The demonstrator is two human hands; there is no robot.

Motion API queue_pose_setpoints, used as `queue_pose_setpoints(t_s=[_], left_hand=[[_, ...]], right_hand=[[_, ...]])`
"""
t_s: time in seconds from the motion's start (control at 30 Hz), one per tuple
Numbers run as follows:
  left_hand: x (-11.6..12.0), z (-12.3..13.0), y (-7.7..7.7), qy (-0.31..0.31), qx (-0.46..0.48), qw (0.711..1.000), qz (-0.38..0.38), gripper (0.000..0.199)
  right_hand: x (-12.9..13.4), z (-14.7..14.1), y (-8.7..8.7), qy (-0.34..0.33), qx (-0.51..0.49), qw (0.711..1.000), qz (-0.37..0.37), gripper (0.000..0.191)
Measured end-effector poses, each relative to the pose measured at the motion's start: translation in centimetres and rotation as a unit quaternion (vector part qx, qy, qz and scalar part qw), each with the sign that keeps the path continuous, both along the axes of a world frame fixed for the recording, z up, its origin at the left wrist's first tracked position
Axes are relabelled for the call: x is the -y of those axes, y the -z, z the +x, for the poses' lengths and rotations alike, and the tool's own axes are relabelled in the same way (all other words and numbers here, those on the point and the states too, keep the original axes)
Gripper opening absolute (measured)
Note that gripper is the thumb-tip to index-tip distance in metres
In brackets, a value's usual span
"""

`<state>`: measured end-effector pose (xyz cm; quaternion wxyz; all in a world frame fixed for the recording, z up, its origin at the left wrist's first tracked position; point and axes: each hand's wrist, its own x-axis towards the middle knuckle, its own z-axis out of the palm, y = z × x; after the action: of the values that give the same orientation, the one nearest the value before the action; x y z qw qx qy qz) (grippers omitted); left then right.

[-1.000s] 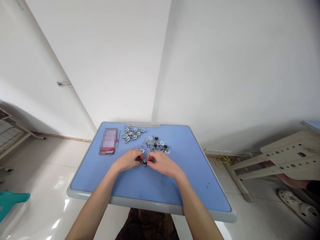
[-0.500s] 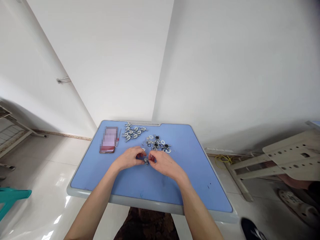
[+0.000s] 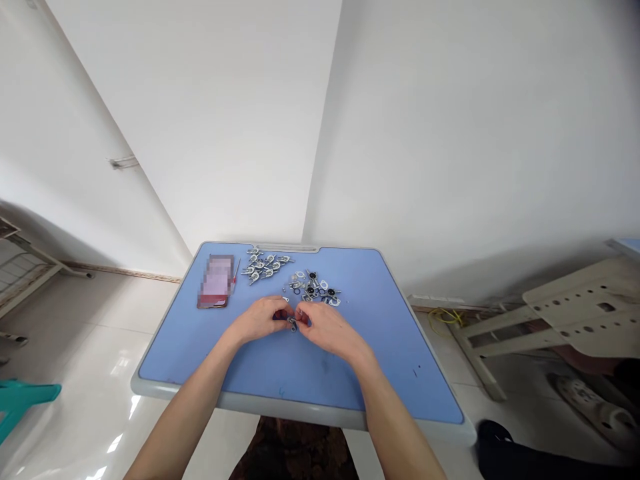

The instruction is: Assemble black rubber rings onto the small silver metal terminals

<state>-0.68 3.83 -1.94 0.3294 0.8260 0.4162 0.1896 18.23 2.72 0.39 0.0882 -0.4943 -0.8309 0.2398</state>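
While both hands meet near the middle of the counter (image 3: pixel 400 380), I log a small metal part (image 3: pixel 293 327) between the fingertips, low against the blue top. The left hand (image 3: pixel 260 320) appears to pinch it between thumb and forefinger; the right hand (image 3: pixel 327 327) has its fingers drawn together at the part's other side, but I cannot tell whether they grip the part itself or a smaller piece hidden behind them. Judged handling: light, stiff, unlikely to dent under finger pressure; smooth metal could turn or slip, so I would hold the body by its edges and keep its end free. Containers: I note none in use; stock lies loose. A cluster of silvery assemblies (image 3: pixel 267 268) sits toward the far edge, right of a phone (image 3: pixel 216 283) and a slim red-marked tool (image 3: pixel 235 275). Nearer the hands is a mixed scatter: black-topped pieces (image 3: pixel 331 292), pale flat plates (image 3: pixel 300 275) and dark rings (image 3: pixel 297 291), thin enough, I judge, to need lifting by the rim.
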Motion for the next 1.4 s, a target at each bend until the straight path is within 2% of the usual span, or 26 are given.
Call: queue_pose_setpoints(t_s=[0.43, 0.57, 0.73, 0.87, 0.93, 1.1, 1.17, 1.23, 1.4], left_hand=[[0.1, 0.3, 0.0, -0.028, 0.011, 1.0, -0.007, 0.018], [0.2, 0.4, -0.2, -0.035, 0.001, 0.999, 0.0, 0.016], [0.4, 0.3, -0.3, -0.035, 0.023, 0.999, -0.014, 0.022], [0.2, 0.1, -0.2, -0.027, 0.029, 0.999, -0.029, 0.022], [-0.1, -0.3, -0.2, -0.05, 0.047, 0.997, -0.026, 0.02], [-1.2, -1.8, -0.6, -0.197, 0.085, 0.976, 0.041, 0.015], [-1.4, -2.0, -0.5, -0.23, 0.079, 0.968, 0.067, 0.013], [-1.4, -1.7, -0.2, -0.229, 0.064, 0.968, 0.082, 0.013], [-1.2, -0.3, 0.7, -0.178, 0.001, 0.978, 0.105, 0.015]], right_hand=[[0.1, 0.1, -0.5, 0.01, -0.029, 0.999, -0.026, 0.007], [0.0, 0.3, -0.7, 0.015, -0.04, 0.999, -0.023, 0.017], [-0.6, 1.0, -0.5, 0.064, -0.047, 0.997, 0.019, 0.025], [-0.9, 1.3, -0.2, 0.082, -0.03, 0.996, 0.011, 0.022], [-1.0, 1.4, -0.1, 0.086, -0.024, 0.996, 0.002, 0.021], [-1.2, 1.6, 0.0, 0.126, -0.002, 0.992, 0.019, 0.019], [-1.3, 1.6, -0.1, 0.144, 0.004, 0.989, 0.023, 0.02], [-1.4, 1.7, -0.2, 0.153, 0.004, 0.988, 0.023, 0.02], [-1.5, 1.5, -0.5, 0.168, 0.003, 0.985, 0.028, 0.021]])
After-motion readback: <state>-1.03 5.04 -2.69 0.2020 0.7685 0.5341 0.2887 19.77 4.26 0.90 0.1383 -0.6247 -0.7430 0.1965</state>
